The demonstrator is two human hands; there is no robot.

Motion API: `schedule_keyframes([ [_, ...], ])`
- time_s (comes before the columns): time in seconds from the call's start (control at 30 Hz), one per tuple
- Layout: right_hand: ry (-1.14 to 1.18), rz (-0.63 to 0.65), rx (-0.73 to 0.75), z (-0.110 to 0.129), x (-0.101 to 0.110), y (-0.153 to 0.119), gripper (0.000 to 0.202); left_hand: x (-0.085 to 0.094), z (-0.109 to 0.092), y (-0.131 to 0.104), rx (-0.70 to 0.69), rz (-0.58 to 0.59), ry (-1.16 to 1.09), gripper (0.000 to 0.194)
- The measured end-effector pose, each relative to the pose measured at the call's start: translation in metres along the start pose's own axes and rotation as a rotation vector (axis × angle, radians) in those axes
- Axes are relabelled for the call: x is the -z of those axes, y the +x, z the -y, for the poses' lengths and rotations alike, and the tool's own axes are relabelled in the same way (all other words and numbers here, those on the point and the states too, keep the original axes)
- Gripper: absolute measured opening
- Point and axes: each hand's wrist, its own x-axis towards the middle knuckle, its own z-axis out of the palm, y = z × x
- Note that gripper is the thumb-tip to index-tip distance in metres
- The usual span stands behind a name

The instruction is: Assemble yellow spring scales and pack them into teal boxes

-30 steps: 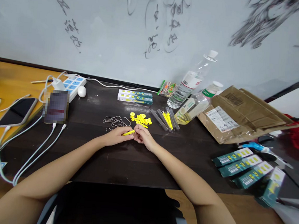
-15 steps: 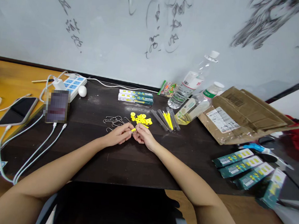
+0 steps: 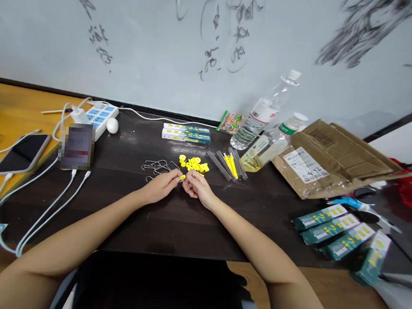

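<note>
Close together over the dark table, both hands are at a small yellow piece [image 3: 182, 177]. My left hand [image 3: 161, 186] pinches it between thumb and fingertips. The curled fingers of my right hand [image 3: 198, 190] press at its other side. Several yellow plastic parts [image 3: 193, 163] lie in a pile just beyond my right hand. Bent metal wires [image 3: 156, 165] are spread behind my left hand. To the right of the pile are dark clear-looking strips [image 3: 220, 165] and slim yellow pieces [image 3: 231, 166].
Two boxes [image 3: 186, 134] lie near the whiteboard. Two bottles [image 3: 256, 121] and a cardboard parcel [image 3: 320, 158] stand or lie at the right, with several green boxes [image 3: 332, 228] nearer. Phones [image 3: 22, 154], cables and a power strip [image 3: 102, 117] occupy the left.
The fingers of my left hand have closed up around the yellow piece, which has shifted slightly left and down. My right hand stays almost in place.
</note>
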Motion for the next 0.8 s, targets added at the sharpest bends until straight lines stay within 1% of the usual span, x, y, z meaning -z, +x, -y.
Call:
schedule_keyframes([
  [0.1,-0.023,0.003,0.005,0.0006,-0.0009,-0.0005,0.033,0.0003,-0.0009,-0.0006,-0.018,-0.008,0.024,0.023],
  [0.3,-0.027,0.014,0.015,0.002,-0.0025,-0.0018,0.034,0.0023,0.0056,-0.0009,-0.101,0.058,-0.014,0.031],
  [0.43,-0.009,0.012,0.01,0.0014,-0.0016,-0.0019,0.032,0.0026,0.0044,0.0001,-0.078,0.066,-0.024,0.034],
  [0.6,0.004,0.021,0.011,0.0009,-0.0008,-0.0018,0.032,0.0018,0.0033,0.0013,-0.07,0.071,-0.048,0.033],
  [0.8,-0.018,0.038,0.024,-0.0008,0.0,-0.0017,0.033,0.0028,0.003,0.0018,-0.042,0.106,-0.104,0.034],
])
